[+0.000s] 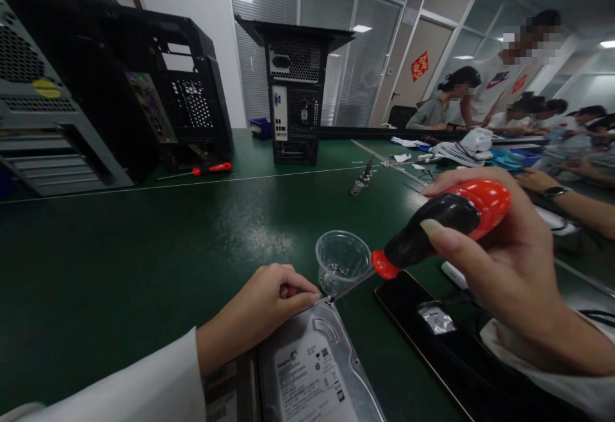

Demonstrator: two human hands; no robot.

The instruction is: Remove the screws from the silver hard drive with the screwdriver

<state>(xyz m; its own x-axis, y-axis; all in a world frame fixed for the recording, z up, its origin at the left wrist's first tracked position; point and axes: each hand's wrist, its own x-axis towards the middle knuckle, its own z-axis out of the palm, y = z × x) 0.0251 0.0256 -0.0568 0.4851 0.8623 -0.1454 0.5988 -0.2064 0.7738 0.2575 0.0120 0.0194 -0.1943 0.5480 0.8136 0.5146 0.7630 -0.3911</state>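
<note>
My right hand (509,262) is closed round the red and black handle of a screwdriver (432,227). The screwdriver slants down to the left, its tip at the top corner of a silver hard drive (317,371). At that same corner, the thumb and forefinger of my left hand (269,300) are pressed together; whatever lies between them is too small to make out. A second drive (230,390) lies under my left wrist, beside the first. Just behind the corner stands a clear plastic cup (343,259) with small metal pieces in it.
A black phone (418,326) lies right of the drive, with cables near it. Computer cases (295,95) stand at the back and left, a red-handled screwdriver (211,169) before them. A bit tool (362,182) stands mid-table. Other people (451,98) sit at the right.
</note>
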